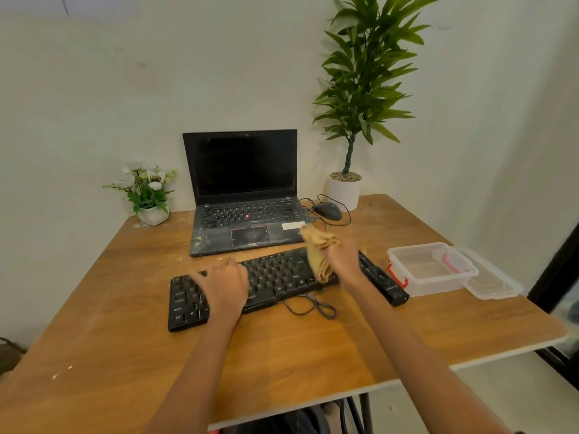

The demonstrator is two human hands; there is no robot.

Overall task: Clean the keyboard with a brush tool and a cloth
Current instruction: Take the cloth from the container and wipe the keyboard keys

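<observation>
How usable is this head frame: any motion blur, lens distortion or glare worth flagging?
Head view: the right hand and the cloth it grips are smeared by motion blur, while the left hand on the keyboard is sharper; wide-angle distortion bows the table edges and the walls; lighting is soft and even, shadows faint, with no strong glare on the dark laptop screen.
</observation>
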